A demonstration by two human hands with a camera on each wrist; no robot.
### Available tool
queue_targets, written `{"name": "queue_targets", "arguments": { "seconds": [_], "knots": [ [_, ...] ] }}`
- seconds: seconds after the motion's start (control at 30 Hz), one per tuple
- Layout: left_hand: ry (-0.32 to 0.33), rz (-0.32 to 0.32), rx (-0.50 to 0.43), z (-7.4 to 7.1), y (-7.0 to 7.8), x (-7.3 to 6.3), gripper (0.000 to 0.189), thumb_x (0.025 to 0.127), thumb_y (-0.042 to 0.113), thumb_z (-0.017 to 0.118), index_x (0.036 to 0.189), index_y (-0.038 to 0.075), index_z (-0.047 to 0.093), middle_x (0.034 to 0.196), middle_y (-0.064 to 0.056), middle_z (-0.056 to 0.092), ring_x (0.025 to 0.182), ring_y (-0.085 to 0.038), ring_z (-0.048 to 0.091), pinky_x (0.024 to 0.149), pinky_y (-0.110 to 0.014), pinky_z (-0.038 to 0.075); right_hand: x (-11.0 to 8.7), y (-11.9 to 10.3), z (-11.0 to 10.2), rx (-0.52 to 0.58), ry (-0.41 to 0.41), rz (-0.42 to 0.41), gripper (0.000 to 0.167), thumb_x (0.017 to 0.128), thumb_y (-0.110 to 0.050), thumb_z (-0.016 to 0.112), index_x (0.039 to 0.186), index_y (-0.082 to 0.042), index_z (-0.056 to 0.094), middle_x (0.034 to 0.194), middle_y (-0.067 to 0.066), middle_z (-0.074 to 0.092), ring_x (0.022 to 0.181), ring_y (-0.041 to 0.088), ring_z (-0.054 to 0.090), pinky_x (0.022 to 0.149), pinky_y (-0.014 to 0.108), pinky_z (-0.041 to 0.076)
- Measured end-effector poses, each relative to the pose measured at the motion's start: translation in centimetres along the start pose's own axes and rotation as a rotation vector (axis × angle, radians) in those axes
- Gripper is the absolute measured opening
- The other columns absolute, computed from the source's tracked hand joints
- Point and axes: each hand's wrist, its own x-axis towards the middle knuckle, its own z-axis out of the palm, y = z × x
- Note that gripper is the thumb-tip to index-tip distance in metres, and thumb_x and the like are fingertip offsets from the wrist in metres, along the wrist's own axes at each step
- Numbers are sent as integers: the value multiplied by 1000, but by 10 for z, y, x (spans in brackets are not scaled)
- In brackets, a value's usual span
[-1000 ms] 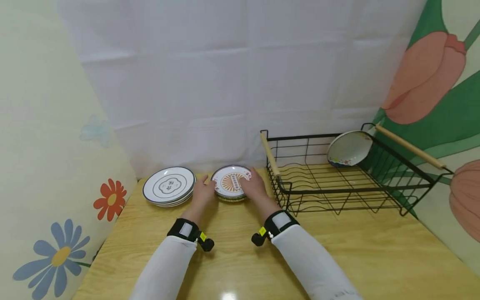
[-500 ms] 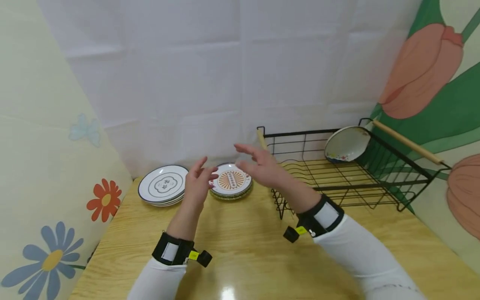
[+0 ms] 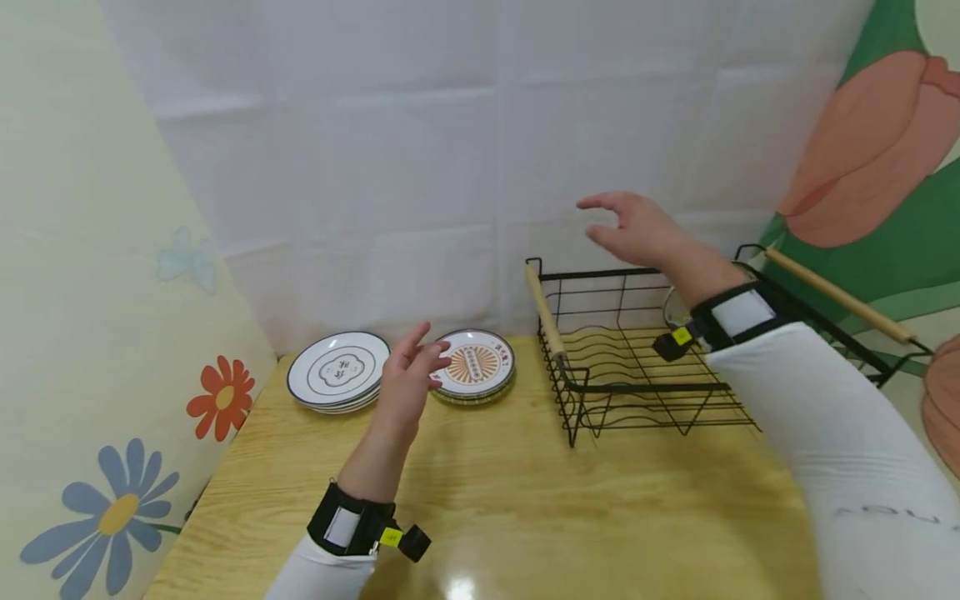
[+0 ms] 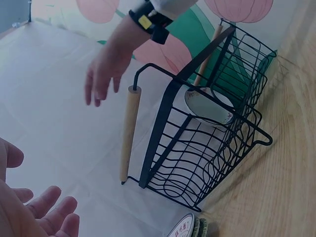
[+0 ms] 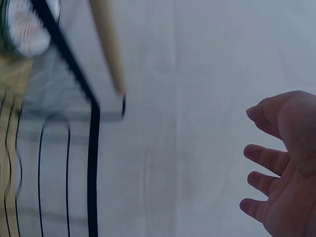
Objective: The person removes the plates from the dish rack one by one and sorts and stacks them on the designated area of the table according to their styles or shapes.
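Observation:
My left hand (image 3: 407, 383) hovers with relaxed, spread fingers by the stack of small plates (image 3: 472, 363), whose top plate bears an orange sunburst. Left of that hand lies a stack of larger white plates (image 3: 337, 371) with dark blue rims. My right hand (image 3: 637, 229) is raised above the black wire dish rack (image 3: 615, 389), fingers loose and nothing between them. Inside the rack a white bowl (image 4: 210, 106) with a floral pattern leans at the far end; my right arm hides most of it in the head view.
The rack has wooden handles (image 3: 543, 308) at both ends and stands on a wooden table (image 3: 480, 500). A white cloth (image 3: 375, 167) hangs behind, and painted walls with flowers (image 3: 117, 512) flank the table on both sides.
Both hands have left the small plate stack. The right hand has risen and moved right over the rack; the left has drawn back a little and stays near the plates.

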Motion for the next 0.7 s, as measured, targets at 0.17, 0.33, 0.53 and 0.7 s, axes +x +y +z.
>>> {"name": "queue_targets", "arguments": {
  "seconds": [0.17,0.33,0.53,0.7],
  "knots": [
    [-17,1,20,0,-4,-2,51,106,23,52,156,21,43,140,-15,65,119,-27,67,85,-33,53,13,64,-19,-130,-40,94,56,102,-20,47,154,-1,40,162,31,32,150,54,26,121,67,23],
    [-12,-13,19,-3,-7,-4,52,105,23,52,156,21,43,140,-15,65,120,-30,66,82,-31,53,5,121,-18,-180,-120,239,53,100,-13,43,149,7,41,157,40,29,145,59,24,118,70,23],
    [-15,-10,25,-4,-9,-7,52,105,23,53,156,20,43,139,-16,66,118,-29,67,85,-35,54,-23,164,-2,-168,-168,375,52,97,-6,41,148,6,44,152,40,34,135,59,35,106,71,36],
    [-11,-18,34,-5,-9,-10,53,105,23,53,157,21,42,140,-18,64,118,-28,67,91,-43,54,-37,177,10,-185,-185,395,54,98,-6,42,151,5,42,151,40,37,132,61,37,104,76,34]
  ]
}}
